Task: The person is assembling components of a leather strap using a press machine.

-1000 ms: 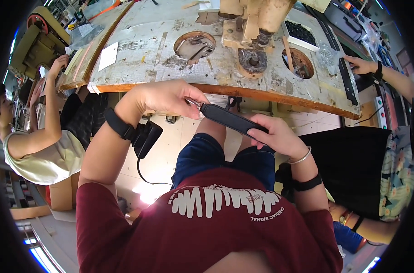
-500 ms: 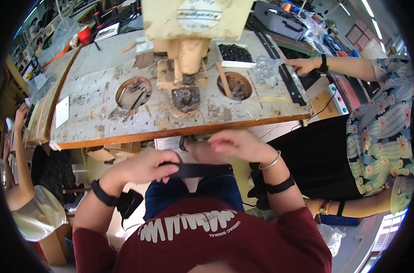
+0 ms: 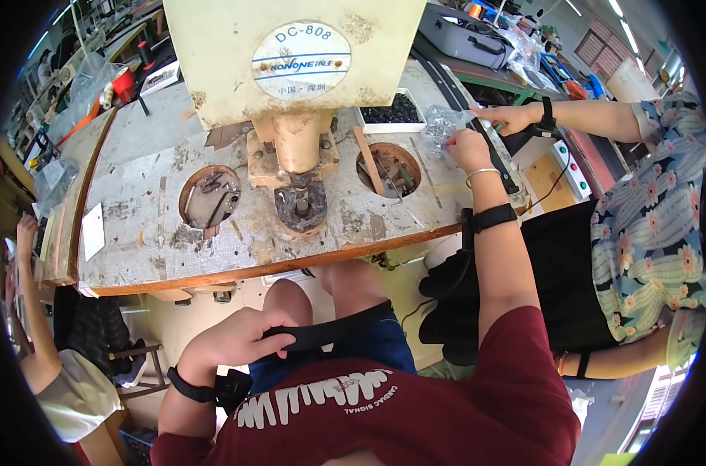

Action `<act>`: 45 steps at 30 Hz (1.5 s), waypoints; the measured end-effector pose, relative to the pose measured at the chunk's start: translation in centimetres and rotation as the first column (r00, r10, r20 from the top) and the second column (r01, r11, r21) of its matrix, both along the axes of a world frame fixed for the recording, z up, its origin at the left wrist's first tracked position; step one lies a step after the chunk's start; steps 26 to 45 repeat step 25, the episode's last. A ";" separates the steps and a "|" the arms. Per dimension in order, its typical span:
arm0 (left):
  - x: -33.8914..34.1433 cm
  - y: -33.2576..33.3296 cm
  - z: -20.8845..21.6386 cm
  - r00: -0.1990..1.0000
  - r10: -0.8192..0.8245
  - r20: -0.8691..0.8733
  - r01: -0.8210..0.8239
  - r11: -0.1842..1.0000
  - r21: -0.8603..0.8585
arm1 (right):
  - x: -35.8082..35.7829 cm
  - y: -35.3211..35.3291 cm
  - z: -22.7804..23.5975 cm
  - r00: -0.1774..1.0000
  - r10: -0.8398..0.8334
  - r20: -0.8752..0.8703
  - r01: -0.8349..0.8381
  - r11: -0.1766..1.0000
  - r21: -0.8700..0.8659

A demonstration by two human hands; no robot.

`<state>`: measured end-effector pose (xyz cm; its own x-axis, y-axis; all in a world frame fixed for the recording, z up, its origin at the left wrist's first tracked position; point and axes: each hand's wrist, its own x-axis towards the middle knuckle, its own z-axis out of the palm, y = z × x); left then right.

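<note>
A flat black strap (image 3: 333, 332) is pinched between the thumb and fingers of my left hand (image 3: 248, 334). It stretches to the right across my lap, below the table's front edge. My right hand (image 3: 471, 151) is over the right side of the table, its fingers curled together beside a clear plastic bag (image 3: 445, 123) of small pieces. What those fingertips hold, if anything, is hidden. A cream press machine (image 3: 291, 147) stands in the middle, its dark lower die (image 3: 301, 210) facing me.
Two round holes hold scraps, the left hole (image 3: 211, 198) and the right one, where a wooden stick (image 3: 369, 161) leans. Behind is a white tray (image 3: 392, 113) of small black parts. Long black strips (image 3: 499, 159) lie near a co-worker's hand (image 3: 502, 116). Another person sits at left.
My right hand has left the strap's free end and reached forward and right to the plastic bag. My left hand, still gripping the strap, sits lower in view. The view has shifted.
</note>
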<state>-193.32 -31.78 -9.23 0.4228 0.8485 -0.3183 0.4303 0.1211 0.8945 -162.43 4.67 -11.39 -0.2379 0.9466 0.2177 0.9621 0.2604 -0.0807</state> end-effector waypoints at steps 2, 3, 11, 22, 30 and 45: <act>0.0 -0.2 -0.5 0.998 0.045 0.036 -0.045 0.999 -0.004 | -0.6 -0.4 -0.1 0.999 0.036 -0.037 -0.036 0.999 -0.004; 0.0 -0.1 -0.4 0.998 0.053 0.032 -0.053 0.999 -0.004 | -0.8 -0.8 0.1 0.996 0.061 -0.071 -0.062 0.998 -0.004; -0.2 0.1 0.0 0.993 0.034 -0.115 -0.032 0.999 0.026 | -6.4 -0.8 2.8 0.927 0.317 -0.200 -0.287 0.944 0.165; 0.9 0.8 0.5 0.978 0.198 -0.062 -0.172 0.941 0.291 | -13.2 4.3 -2.3 0.932 0.339 -0.131 -0.297 0.918 0.264; 1.0 1.3 0.7 0.979 0.170 -0.109 -0.130 0.944 0.305 | -14.0 2.5 0.3 0.920 0.355 -0.164 -0.356 0.934 0.025; 1.0 1.3 0.7 0.979 0.170 -0.109 -0.130 0.944 0.305 | -14.0 2.5 0.3 0.920 0.355 -0.164 -0.356 0.934 0.025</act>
